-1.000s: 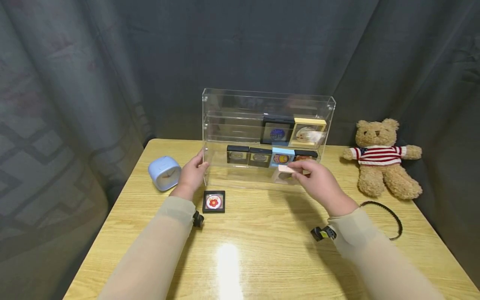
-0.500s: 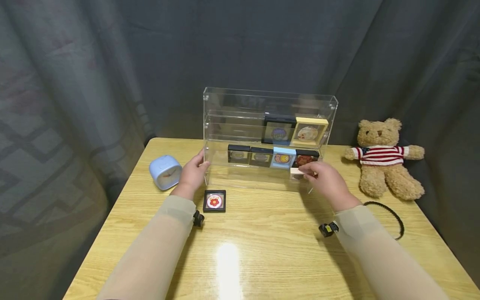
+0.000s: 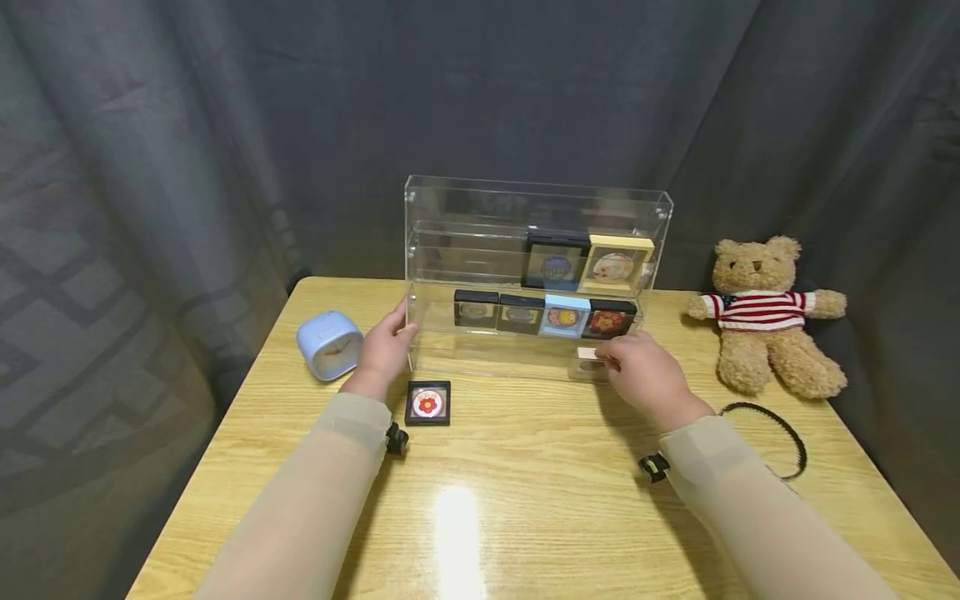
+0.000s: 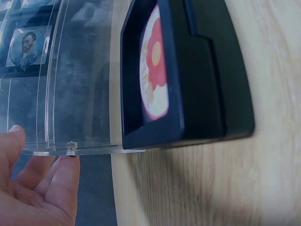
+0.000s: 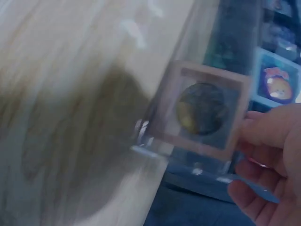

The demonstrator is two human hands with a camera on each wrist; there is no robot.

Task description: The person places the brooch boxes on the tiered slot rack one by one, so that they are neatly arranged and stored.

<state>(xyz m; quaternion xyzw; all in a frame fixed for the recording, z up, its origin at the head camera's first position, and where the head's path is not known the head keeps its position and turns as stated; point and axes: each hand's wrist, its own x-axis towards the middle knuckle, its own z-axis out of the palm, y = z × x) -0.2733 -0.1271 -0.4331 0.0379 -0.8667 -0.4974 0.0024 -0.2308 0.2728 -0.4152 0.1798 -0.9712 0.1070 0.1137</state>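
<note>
The right hand (image 3: 643, 375) pinches a small pale frame (image 5: 204, 110) at the lower right front of the clear case (image 3: 536, 208), on the lowest level. The left hand (image 3: 384, 350) rests against the case's left edge, fingers loosely straight, gripping nothing. A black frame (image 3: 428, 403) with a red flower lies on the tabletop (image 3: 525, 500) just before the case. A blue clock (image 3: 328, 344) sits left, a teddy bear (image 3: 761, 312) right.
</note>
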